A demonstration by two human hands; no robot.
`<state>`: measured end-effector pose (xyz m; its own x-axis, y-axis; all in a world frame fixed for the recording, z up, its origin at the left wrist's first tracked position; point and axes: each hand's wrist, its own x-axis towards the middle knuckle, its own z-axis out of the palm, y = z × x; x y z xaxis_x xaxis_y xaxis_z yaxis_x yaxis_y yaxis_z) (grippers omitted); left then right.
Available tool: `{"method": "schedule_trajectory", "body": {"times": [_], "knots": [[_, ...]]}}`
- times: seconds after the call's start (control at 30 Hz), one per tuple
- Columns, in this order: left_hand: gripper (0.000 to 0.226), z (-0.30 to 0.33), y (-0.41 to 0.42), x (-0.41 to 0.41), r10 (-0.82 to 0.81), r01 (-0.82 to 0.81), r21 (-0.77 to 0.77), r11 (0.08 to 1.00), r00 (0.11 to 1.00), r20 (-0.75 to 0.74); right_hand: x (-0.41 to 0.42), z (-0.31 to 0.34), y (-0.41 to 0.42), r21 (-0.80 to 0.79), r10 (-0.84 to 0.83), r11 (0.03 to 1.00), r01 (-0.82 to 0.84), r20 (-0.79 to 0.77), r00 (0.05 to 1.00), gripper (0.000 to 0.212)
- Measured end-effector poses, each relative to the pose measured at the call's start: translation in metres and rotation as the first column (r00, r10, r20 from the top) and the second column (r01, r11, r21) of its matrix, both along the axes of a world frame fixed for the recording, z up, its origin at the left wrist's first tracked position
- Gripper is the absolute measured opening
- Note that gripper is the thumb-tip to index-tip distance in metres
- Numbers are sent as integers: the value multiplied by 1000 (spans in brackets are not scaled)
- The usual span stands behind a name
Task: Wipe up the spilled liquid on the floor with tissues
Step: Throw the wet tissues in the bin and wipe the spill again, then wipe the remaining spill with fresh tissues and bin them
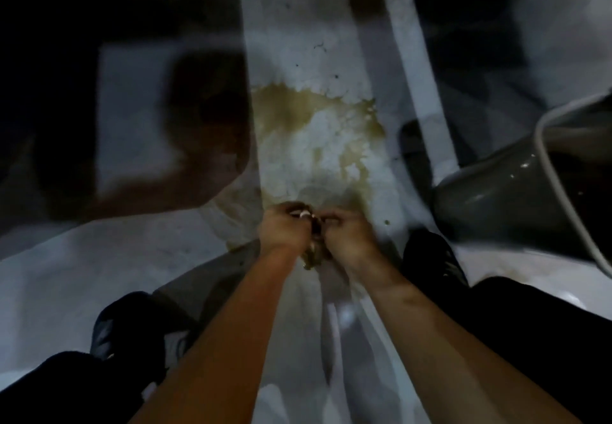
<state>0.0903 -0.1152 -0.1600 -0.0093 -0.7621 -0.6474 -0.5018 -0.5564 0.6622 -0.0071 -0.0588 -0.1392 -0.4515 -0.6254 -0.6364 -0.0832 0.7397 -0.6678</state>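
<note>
A yellowish-brown spill (pixel 308 115) spreads over the pale floor ahead of me, with a paler patch in its middle. Just below its near edge my left hand (pixel 281 230) and my right hand (pixel 347 234) are pressed together, fingers curled round a soaked, brown-stained wad of tissue (pixel 313 256) that hangs down between them. Most of the wad is hidden inside the two hands. The scene is dim and blurred.
A grey bin (pixel 516 191) with a pale rim lies tilted at the right. My dark shoes sit at the lower left (pixel 139 327) and right (pixel 433 258) of the hands. Dark shadows cover the left floor and the top corners.
</note>
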Motion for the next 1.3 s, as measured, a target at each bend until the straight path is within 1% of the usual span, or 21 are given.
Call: {"method": "schedule_trajectory", "body": {"times": [0.07, 0.13, 0.23, 0.3, 0.37, 0.47, 0.5, 0.53, 0.6, 0.63, 0.67, 0.7, 0.77, 0.87, 0.93, 1.0, 1.03, 1.1, 1.17, 1.23, 1.3], "knots": [[10, 24, -6, -15, -31, 29, -25, 999, 998, -61, -17, 26, -3, -132, -71, 989, 65, -38, 997, 27], [17, 55, -10, -35, 1, -9, -53, 999, 989, -147, -34, 55, -6, -274, -123, 958, 88, -116, 986, 16], [13, 108, -17, -64, -3, -41, -211, 977, 979, -204, -61, 94, -21, -410, -231, 891, 196, -36, 972, 11], [9, 152, -14, -92, -81, -7, -338, 941, 966, -246, -88, 140, -21, -465, -296, 861, 206, -130, 946, 14], [8, 188, -10, -123, -155, 9, -426, 905, 938, -309, -119, 186, -14, -526, -368, 832, 176, -286, 885, 13], [17, 227, 10, -171, -362, 195, -524, 829, 902, -237, -174, 234, 18, -437, -378, 886, 155, -486, 788, 4], [19, 237, 18, -188, -439, 291, -530, 796, 881, -176, -195, 245, 30, -372, -351, 915, 157, -541, 764, 8], [21, 240, 25, -200, -518, 398, -522, 754, 849, -101, -213, 248, 43, -266, -284, 952, 148, -597, 750, 12], [24, 245, 37, -219, -618, 558, -473, 681, 785, 37, -236, 250, 60, -2, -51, 998, 67, -664, 746, 24], [23, 247, 40, -225, -627, 590, -445, 674, 775, 78, -241, 249, 63, 97, 54, 995, 11, -648, 760, 32], [19, 250, 41, -228, -617, 590, -435, 680, 781, 96, -244, 248, 64, 132, 100, 991, -23, -615, 782, 40], [14, 256, 44, -231, -601, 578, -443, 686, 792, 103, -248, 253, 64, 143, 120, 989, -43, -589, 799, 45], [7, 262, 42, -230, -562, 542, -466, 699, 820, 110, -250, 261, 53, 141, 195, 980, -137, -608, 770, 45], [7, 277, 41, -231, -498, 460, -494, 737, 865, 63, -253, 289, 43, 184, 380, 920, -346, -631, 677, 24], [11, 284, 42, -238, -503, 430, -534, 729, 864, 9, -256, 308, 46, 209, 471, 865, -456, -653, 594, 12], [13, 290, 47, -245, -552, 432, -553, 712, 832, -61, -257, 318, 59, 175, 465, 844, -506, -710, 529, 6], [13, 291, 52, -248, -580, 443, -556, 704, 810, -89, -258, 321, 69, 136, 431, 853, -504, -727, 534, 8], [15, 293, 66, -253, -619, 461, -549, 697, 774, -136, -259, 319, 95, 21, 327, 889, -457, -727, 603, 12], [17, 289, 80, -252, -655, 496, -567, 658, 748, -106, -257, 309, 124, -82, 234, 909, -409, -713, 661, 14], [19, 283, 98, -250, -719, 575, -615, 539, 695, 20, -255, 291, 155, -127, 179, 922, -365, -697, 694, 12], [19, 277, 116, -252, -802, 656, -610, 444, 594, 56, -258, 269, 185, -133, 154, 937, -323, -672, 725, 10]]}}
